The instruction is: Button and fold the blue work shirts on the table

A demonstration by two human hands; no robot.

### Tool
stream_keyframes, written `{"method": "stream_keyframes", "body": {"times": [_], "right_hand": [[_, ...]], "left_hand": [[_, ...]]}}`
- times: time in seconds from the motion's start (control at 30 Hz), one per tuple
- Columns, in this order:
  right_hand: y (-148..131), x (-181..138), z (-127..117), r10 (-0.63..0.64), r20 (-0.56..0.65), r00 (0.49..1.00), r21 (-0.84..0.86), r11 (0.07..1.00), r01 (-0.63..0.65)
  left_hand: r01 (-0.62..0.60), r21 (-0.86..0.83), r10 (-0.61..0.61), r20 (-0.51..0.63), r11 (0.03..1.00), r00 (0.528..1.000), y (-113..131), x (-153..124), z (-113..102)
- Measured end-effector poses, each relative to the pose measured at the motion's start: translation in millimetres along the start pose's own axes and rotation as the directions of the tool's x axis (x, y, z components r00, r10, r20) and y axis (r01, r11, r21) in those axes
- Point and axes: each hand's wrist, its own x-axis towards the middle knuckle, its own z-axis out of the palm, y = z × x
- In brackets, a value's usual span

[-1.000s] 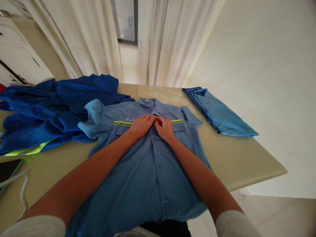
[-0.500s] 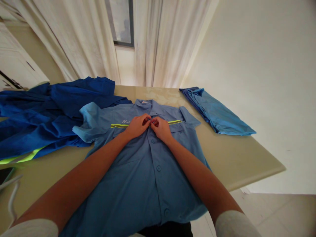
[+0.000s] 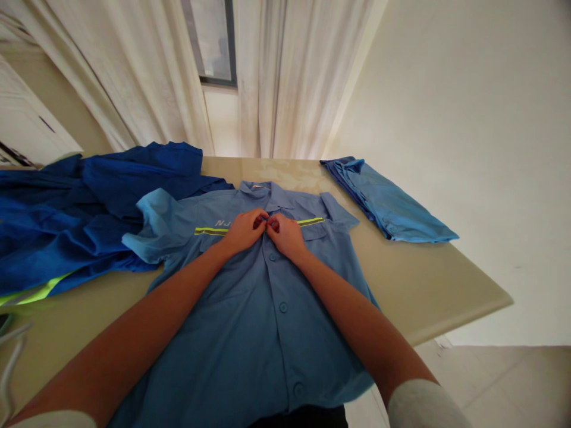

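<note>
A light blue short-sleeved work shirt (image 3: pixel 236 321) lies front up on the table, its collar pointing away from me. A yellow-green and grey stripe crosses its chest, with white lettering above the left part. My left hand (image 3: pixel 246 230) and my right hand (image 3: pixel 285 236) meet at the front placket, chest high, fingers pinched on its edge. The fingertips hide whatever button or buttonhole lies between them. Below the hands, a button (image 3: pixel 283 307) and others run down the placket, lying on the outer cloth. The near hem hangs over the table's front edge.
Dark blue garments (image 3: pixel 102 202) with a reflective stripe are heaped at the left of the table (image 3: pixel 428 279). Folded blue clothes (image 3: pixel 392 205) lie at the back right. A white cable (image 3: pixel 11 368) is at the lower left. Curtains (image 3: pixel 303 77) hang behind.
Both hands stay pinched at the same spot on the placket, with only slight finger movement. The whole view has shifted a little, so things appear slightly further left.
</note>
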Motion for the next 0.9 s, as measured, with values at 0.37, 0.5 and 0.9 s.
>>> {"method": "stream_keyframes", "body": {"times": [0.37,0.5,0.9], "right_hand": [[-3.2,-3.3,2.9,0.008,-0.034,0.999,-0.103,0.995,-0.011],[-2.3,-2.2,1.9,0.006,-0.04,0.999,-0.079,0.997,-0.009],[-5.4,-5.5,2.7,-0.056,-0.081,0.995,-0.085,0.995,0.049]], "left_hand": [[0.084,-0.241,-0.081,0.021,0.967,0.996,-4.5,5.8,-1.2],[0.103,-0.164,-0.107,-0.016,0.981,0.994,-0.3,5.4,0.9],[0.19,-0.131,-0.185,0.049,0.973,0.982,1.7,11.7,-0.2]]}}
